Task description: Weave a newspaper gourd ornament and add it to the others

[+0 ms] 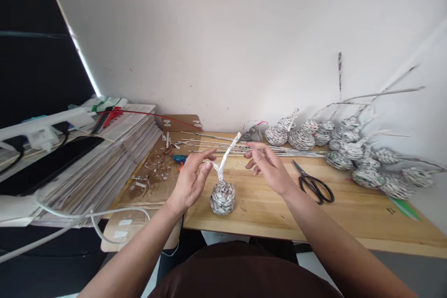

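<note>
A round woven paper ball (222, 199) sits on the wooden table near its front edge. From its top rises a rolled paper stem (228, 154), leaning right, with a short twisted end on its left side. My left hand (193, 176) is just left of the stem, fingers apart, its thumb near the short end. To the right of the stem, my right hand (267, 164) hovers with its fingers spread and nothing in them. Behind both hands lie thin paper sticks (279, 150).
Black scissors (316, 185) lie right of my right hand. Several woven paper pieces (349, 149) crowd the back right. A blue glue gun (180, 159) and scraps are at left, beside stacked newspapers (136, 149), a power strip (45, 125) and cables.
</note>
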Demonstrator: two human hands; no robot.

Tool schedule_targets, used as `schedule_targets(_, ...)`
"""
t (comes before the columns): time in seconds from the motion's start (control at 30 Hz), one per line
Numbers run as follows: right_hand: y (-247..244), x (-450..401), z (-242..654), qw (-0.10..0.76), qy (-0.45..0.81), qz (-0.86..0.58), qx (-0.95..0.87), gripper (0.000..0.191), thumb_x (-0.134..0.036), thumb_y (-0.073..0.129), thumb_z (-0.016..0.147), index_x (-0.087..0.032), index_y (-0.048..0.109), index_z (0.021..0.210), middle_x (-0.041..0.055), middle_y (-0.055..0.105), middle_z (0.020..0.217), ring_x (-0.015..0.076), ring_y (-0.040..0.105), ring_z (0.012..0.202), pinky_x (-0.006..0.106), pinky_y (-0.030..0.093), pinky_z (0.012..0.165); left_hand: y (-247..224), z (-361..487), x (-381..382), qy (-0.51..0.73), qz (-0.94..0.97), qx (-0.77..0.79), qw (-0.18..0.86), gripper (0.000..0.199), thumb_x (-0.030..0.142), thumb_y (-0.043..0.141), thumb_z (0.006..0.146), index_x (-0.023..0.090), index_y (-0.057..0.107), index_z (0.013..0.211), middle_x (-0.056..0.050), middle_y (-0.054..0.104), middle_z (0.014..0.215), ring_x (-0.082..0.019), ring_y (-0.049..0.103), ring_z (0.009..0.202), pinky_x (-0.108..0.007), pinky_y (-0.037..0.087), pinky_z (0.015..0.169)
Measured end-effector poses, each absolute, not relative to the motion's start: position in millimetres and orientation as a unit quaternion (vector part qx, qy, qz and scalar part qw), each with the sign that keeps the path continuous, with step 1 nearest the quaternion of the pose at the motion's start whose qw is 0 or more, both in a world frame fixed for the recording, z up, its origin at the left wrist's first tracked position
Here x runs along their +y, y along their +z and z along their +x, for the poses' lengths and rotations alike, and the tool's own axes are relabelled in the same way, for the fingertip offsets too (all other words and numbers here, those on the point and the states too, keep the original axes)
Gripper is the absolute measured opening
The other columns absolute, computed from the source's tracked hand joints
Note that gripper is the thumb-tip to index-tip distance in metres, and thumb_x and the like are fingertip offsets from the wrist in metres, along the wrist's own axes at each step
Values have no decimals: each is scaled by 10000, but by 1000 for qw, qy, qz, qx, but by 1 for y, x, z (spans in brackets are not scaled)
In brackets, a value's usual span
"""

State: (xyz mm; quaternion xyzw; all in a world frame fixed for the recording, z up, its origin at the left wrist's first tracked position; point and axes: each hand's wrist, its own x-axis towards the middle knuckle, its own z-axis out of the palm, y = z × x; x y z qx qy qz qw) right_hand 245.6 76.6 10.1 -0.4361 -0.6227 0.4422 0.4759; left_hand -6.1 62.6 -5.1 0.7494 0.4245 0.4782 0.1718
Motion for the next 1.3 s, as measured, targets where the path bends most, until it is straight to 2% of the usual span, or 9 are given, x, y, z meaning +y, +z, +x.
schedule_targets(0.3,1,63,237,415,477,-442,-636,351,-524,677,866,-176,725,867,48,699,794,136,619,667,253,462,560,5,-10,57,572,664,438,201,413,413,391,1056,196,658,1285,-110,688,1292,-245,609,1238,-398,422,1090)
schedule_targets(0.43,-1,61,229,421,470,-438,-641,288,-464,736,813,-176,731,814,16,671,702,122,572,601,249,434,515,11,-10,45,592,667,441,104,318,318,451,1039,220,678,1238,-90,697,1235,-230,615,1198,-387,430,1078)
schedule_targets(0.63,-2,61,225,456,464,-448,-614,301,-459,800,738,-179,689,738,-12,616,609,106,494,526,247,391,481,22,-6,34,521,745,414,-52,279,236,623,936,250,666,1212,-65,725,1171,-249,631,1180,-492,249,1218)
schedule_targets(0.77,2,57,226,471,439,-448,-621,312,-451,799,764,-178,654,722,1,611,655,119,517,596,259,408,552,18,-2,26,584,686,426,-83,223,262,743,843,233,677,1054,-71,698,1063,-256,627,1070,-432,444,1033)
schedule_targets(0.83,4,55,228,476,423,-447,-628,305,-441,790,785,-182,639,729,1,600,676,121,513,611,258,404,559,13,-4,21,628,632,453,-34,107,287,732,859,219,651,875,-47,657,910,-216,617,910,-371,492,886)
schedule_targets(0.93,5,54,229,485,400,-444,-638,295,-429,788,797,-191,625,737,-2,585,682,124,507,608,257,402,545,5,-8,15,611,590,503,161,293,387,670,910,197,619,693,-23,598,735,-164,563,725,-299,484,701)
schedule_targets(1.03,10,52,227,492,367,-430,-662,267,-409,769,832,-204,613,765,-3,586,697,128,513,601,264,412,538,3,-7,15,550,521,497,422,329,495,697,868,173,714,804,-59,662,800,-175,603,778,-231,456,550)
schedule_targets(1.2,38,45,221,516,149,-348,-769,235,-265,676,919,-235,562,715,3,575,685,162,542,644,325,475,616,16,8,22,528,410,393,632,326,451,782,815,146,732,917,-91,705,937,-166,653,891,-163,489,551)
schedule_targets(1.3,58,44,221,471,-50,-252,-844,105,-197,685,909,-280,708,967,55,726,971,271,633,1023,453,506,920,23,17,26,530,390,359,661,302,412,819,790,134,710,833,-61,686,852,-144,668,821,-189,556,620)
